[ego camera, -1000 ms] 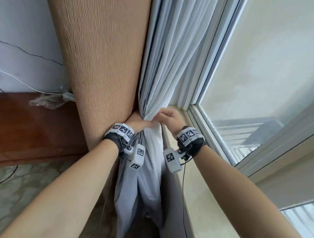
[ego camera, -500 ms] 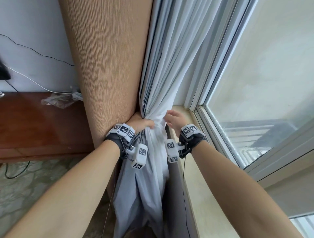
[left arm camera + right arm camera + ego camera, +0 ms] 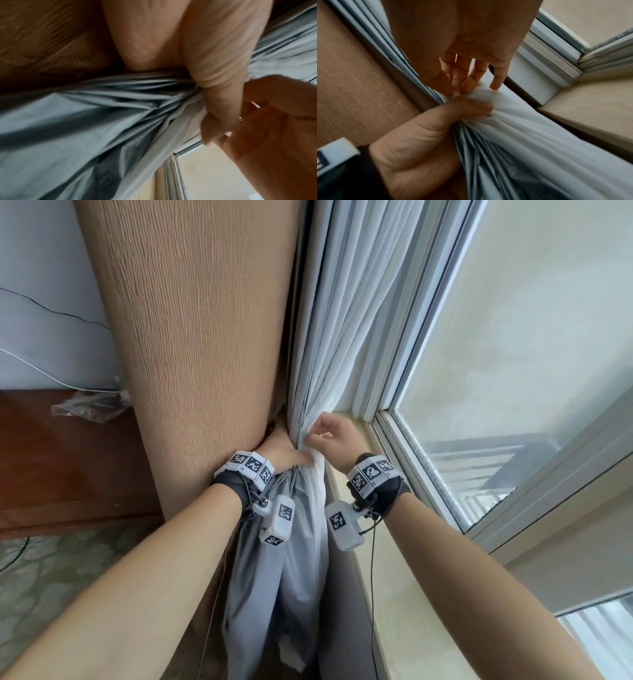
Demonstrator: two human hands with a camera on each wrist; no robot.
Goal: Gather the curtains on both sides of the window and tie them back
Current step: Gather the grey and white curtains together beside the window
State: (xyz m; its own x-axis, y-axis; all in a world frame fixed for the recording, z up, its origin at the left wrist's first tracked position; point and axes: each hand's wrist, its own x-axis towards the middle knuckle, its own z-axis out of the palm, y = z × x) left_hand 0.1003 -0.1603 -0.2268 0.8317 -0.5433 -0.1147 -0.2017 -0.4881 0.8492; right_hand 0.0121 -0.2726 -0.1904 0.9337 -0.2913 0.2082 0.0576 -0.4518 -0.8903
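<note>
A white-grey sheer curtain (image 3: 342, 320) hangs beside a tan ribbed curtain (image 3: 205, 337) at the window's left side. My left hand (image 3: 289, 455) grips the sheer curtain where it is bunched into a narrow waist, thumb across the folds (image 3: 471, 108). My right hand (image 3: 334, 436) is just right of that waist, its fairly straight fingers (image 3: 467, 81) touching the white fabric (image 3: 530, 135) above the left thumb. From the left wrist I see the gathered grey folds (image 3: 85, 135) under the left hand (image 3: 214, 67), and the right hand (image 3: 274, 121) close by. No tie-back is visible.
The beige window sill (image 3: 394, 594) runs along the right, with the white window frame (image 3: 411, 457) and glass behind it. At the left stands a dark wooden cabinet (image 3: 68, 467) with a clear plastic bag (image 3: 89, 405) on it. Patterned floor (image 3: 51, 577) lies below.
My right hand has let go of the bunch and moved slightly up, its fingers now only touching the fabric. The left hand has kept its grip.
</note>
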